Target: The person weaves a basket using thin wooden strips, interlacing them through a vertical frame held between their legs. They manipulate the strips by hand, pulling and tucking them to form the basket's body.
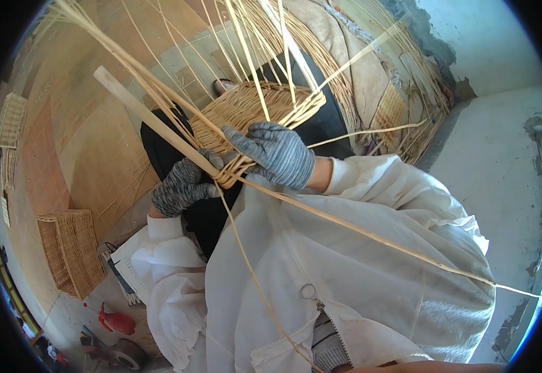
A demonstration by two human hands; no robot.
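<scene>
The fingers [238,140] of the gloved right hand [277,152] bend over the near edge of a wicker basket [252,99], gripping the weave. The gloved left hand [187,185] is closed on its near corner, at the foot of a thick stick [152,118]; its fingertips are partly hidden, so the exact hold is hard to judge. From that corner a long rod [370,233] crosses the white jacket [358,273] and a thinner strand [241,246] hangs down. The basket rests on the dark-covered lap [159,140]. Farther out, a box-shaped basket [75,248] stands at left, near a red object [118,321]
</scene>
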